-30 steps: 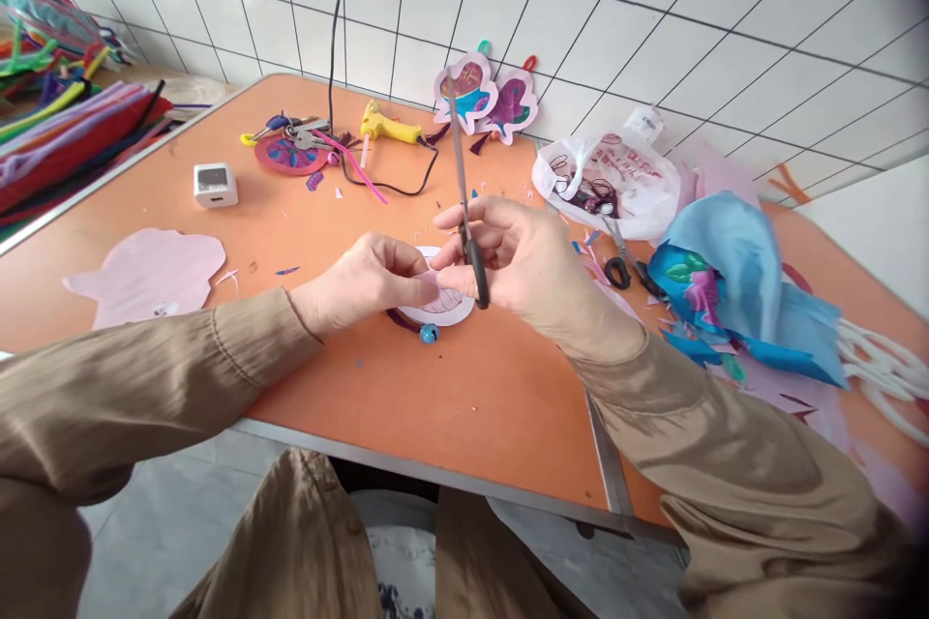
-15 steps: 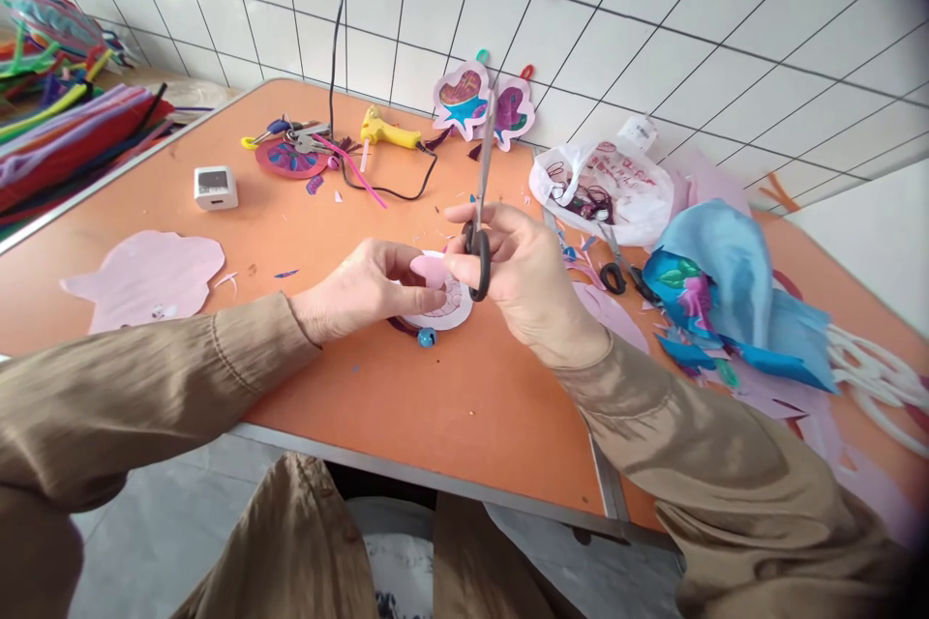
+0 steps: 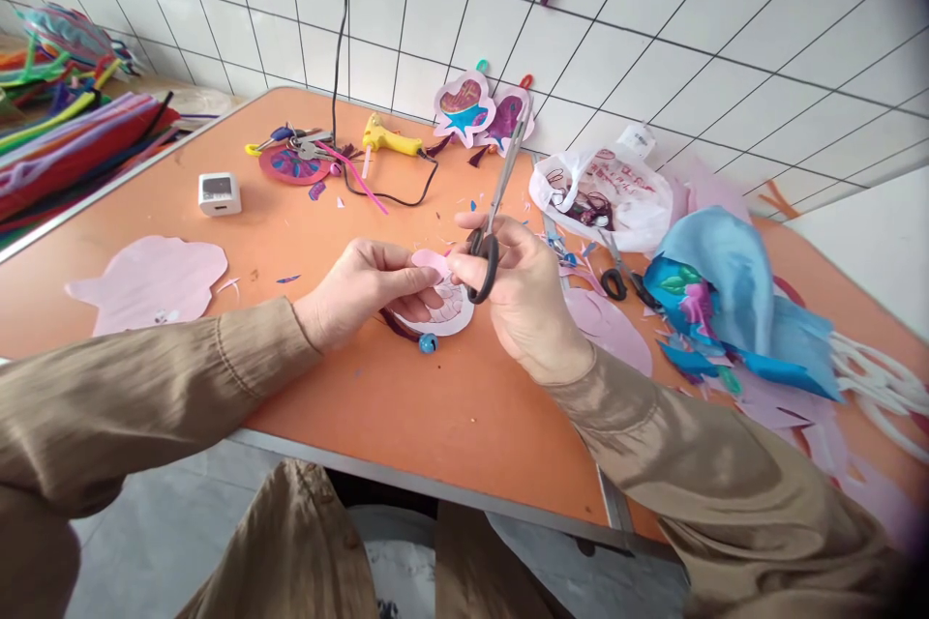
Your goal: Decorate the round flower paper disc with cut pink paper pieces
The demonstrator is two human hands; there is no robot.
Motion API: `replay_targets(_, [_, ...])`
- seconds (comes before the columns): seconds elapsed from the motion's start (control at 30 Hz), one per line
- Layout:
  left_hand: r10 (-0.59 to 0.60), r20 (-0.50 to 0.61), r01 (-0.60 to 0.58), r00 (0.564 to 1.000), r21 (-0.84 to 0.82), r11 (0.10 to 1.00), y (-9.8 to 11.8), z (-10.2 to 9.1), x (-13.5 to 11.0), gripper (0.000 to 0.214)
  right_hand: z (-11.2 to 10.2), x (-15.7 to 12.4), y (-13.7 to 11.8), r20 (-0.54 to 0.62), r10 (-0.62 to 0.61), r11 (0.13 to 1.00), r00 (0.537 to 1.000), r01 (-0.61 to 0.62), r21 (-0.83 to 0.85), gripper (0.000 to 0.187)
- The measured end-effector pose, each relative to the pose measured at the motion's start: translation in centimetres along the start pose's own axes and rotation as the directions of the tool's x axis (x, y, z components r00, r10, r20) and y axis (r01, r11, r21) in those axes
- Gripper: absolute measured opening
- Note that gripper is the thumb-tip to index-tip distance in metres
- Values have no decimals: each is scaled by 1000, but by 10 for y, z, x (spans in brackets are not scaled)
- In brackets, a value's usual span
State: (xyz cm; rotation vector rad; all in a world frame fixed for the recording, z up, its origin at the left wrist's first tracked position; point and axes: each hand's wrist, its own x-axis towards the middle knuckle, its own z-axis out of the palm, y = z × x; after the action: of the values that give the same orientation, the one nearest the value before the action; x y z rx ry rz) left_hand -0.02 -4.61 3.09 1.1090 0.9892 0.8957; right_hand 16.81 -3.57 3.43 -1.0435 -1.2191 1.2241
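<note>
My left hand (image 3: 363,290) pinches a small pink paper piece (image 3: 430,261) above the orange table (image 3: 435,406). My right hand (image 3: 524,295) is closed around black-handled scissors (image 3: 488,242), their blades pointing up and away to the right. Its fingertips also touch the pink piece. Under both hands lies a white round cut-out with a drawn pattern (image 3: 442,311), a dark cord and a small blue bell (image 3: 428,343) beside it.
A pink paper shape (image 3: 149,279) lies left. A white cube (image 3: 219,193), keys, a yellow glue gun (image 3: 388,137) with cord and two coloured cut-outs (image 3: 483,111) sit further back. A plastic bag (image 3: 616,189), second scissors (image 3: 624,276) and blue fabric (image 3: 733,295) are right. Pipe cleaners (image 3: 65,145) are stacked far left.
The scissors in my right hand have swung from leaning left to leaning right. The pink piece has come up between both hands' fingertips. The view has shifted slightly.
</note>
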Motion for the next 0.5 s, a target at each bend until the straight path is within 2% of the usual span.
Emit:
replay_targets(0.13, [-31, -8, 31, 999, -24, 999, 1, 0, 2, 17, -5, 3, -8, -62, -74, 997, 995, 72, -33, 33])
replay_targets(0.3, [-59, 31, 57, 998, 64, 996, 6, 1, 0, 20, -7, 2, -9, 111, -11, 991, 994, 26, -131, 45])
replay_targets(0.4, [-50, 63, 42, 997, 119, 992, 6, 1, -1, 23, -5, 0, -3, 147, 8, 982, 989, 20, -190, 46])
replay_targets(0.5, [-48, 81, 35, 996, 146, 989, 5, -1, 0, 26, -3, -2, 0, 139, 9, 987, 990, 14, -162, 43])
